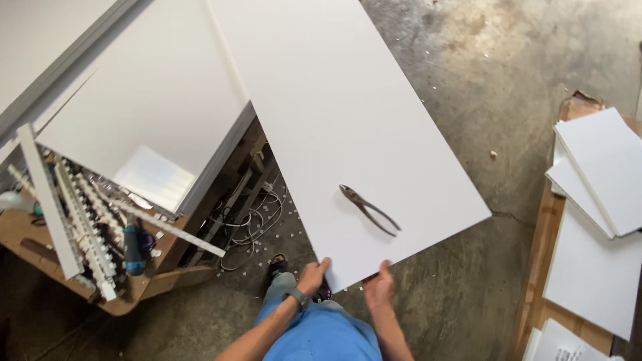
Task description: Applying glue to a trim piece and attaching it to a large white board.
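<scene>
A: Hands first?
B: Left hand point(313, 274) grips the near corner edge of the big white panel point(348, 113), fingers curled on it. Right hand point(379, 289) clasps the same near edge just beside it.
A: On the panel?
B: Slip-joint pliers point(370, 209), lying flat near the front.
A: Floor?
B: Bare concrete floor point(508, 87); panel slants away across it.
A: Sides?
B: Left, a wooden cart point(150, 284) with a blue tool point(134, 249) and white strips. Right, stacked white boards point(602, 174).

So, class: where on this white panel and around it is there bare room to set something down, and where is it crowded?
Free: the white panel above the pliers, and the concrete floor towards the stacked boards. Crowded: the cluttered bench and cables on the left.
</scene>
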